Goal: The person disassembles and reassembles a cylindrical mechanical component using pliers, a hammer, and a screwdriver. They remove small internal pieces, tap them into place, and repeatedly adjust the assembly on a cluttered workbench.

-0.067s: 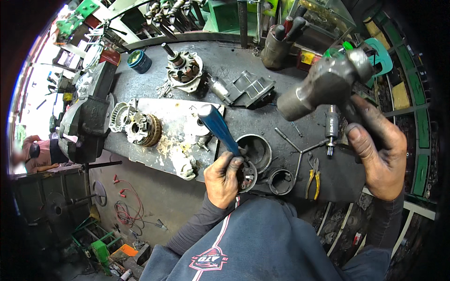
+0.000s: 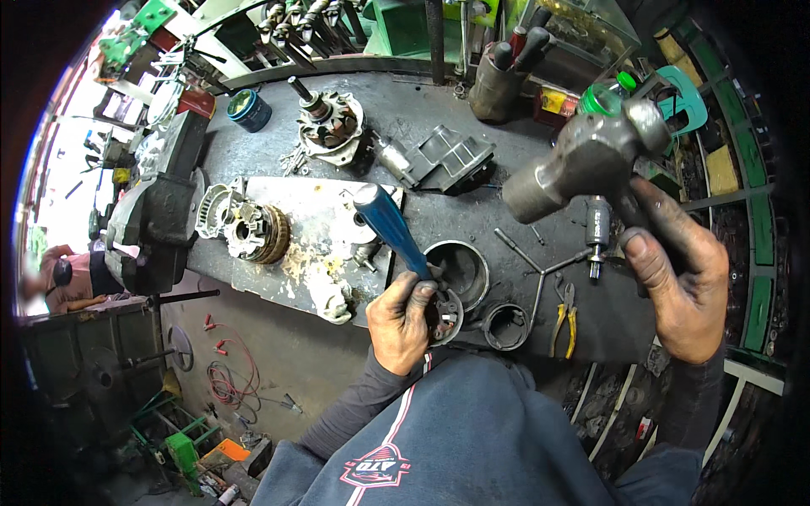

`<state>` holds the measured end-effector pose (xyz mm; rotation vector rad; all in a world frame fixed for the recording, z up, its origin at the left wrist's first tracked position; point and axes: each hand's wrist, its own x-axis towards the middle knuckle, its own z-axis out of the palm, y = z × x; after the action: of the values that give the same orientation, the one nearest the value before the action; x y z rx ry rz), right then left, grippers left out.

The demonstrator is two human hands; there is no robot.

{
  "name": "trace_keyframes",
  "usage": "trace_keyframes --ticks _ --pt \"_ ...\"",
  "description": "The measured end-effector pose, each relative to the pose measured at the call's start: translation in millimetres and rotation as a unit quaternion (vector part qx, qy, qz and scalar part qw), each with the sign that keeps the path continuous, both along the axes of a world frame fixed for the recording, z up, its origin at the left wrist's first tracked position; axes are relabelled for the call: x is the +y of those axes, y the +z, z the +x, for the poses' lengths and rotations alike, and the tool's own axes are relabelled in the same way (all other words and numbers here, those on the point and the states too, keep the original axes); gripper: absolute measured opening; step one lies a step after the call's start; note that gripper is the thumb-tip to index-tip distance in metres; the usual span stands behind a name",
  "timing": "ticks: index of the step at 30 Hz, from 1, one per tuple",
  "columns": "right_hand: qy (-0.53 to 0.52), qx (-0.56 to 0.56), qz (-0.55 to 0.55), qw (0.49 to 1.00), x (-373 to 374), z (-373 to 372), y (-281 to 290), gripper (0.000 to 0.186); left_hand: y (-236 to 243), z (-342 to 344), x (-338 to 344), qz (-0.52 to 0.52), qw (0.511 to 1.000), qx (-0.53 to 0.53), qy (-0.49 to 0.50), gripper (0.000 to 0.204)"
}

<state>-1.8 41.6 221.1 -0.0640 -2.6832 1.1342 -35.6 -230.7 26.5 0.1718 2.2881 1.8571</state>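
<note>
My left hand point(image 2: 403, 325) grips a blue-handled tool point(image 2: 386, 223), probably a screwdriver, upright against a small round metal end part point(image 2: 445, 320) at the bench edge; its tip is hidden. Beside them lie a large hollow cylinder point(image 2: 456, 274) and a smaller metal ring point(image 2: 507, 329). My right hand point(image 2: 683, 287) holds a ball-peen hammer point(image 2: 582, 160) raised to the right of the blue handle, apart from it. Beneath the hammer are a dark cylindrical part point(image 2: 597, 228), a three-armed wrench point(image 2: 540, 282) and yellow-handled pliers point(image 2: 563, 325).
The bench point(image 2: 236, 152) carries a rotor point(image 2: 325, 126), a stator assembly point(image 2: 257, 232), a black housing point(image 2: 447, 160), a blue tub point(image 2: 250, 110) and a tool canister point(image 2: 498, 88). A vise point(image 2: 152, 228) is at left. A person point(image 2: 72, 278) is at the far left. Red cables point(image 2: 236, 379) lie on the floor.
The hammer in my right hand has dropped slightly and shifted a little to the right. My left hand and the blue-handled tool are nearly unchanged.
</note>
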Motion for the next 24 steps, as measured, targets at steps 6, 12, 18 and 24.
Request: trace_keyframes --ticks 6,12,18,24 --pt "0.004 0.006 0.046 0.999 11.0 13.0 -18.5 0.039 -6.0 -1.2 4.2 0.045 0.999 0.006 0.009 0.022" --pt "-0.045 -0.048 0.044 0.997 17.9 26.7 -31.4 0.042 -5.8 2.1 4.2 0.071 0.997 -0.005 0.018 0.022" --pt "-0.047 -0.074 0.046 0.995 21.1 28.7 -40.7 0.044 2.6 1.7 9.1 0.057 0.996 -0.016 0.064 0.017" --pt "-0.051 -0.093 0.031 0.994 29.5 38.2 -54.7 0.042 4.6 3.2 7.9 0.078 0.994 -0.037 0.064 0.017"
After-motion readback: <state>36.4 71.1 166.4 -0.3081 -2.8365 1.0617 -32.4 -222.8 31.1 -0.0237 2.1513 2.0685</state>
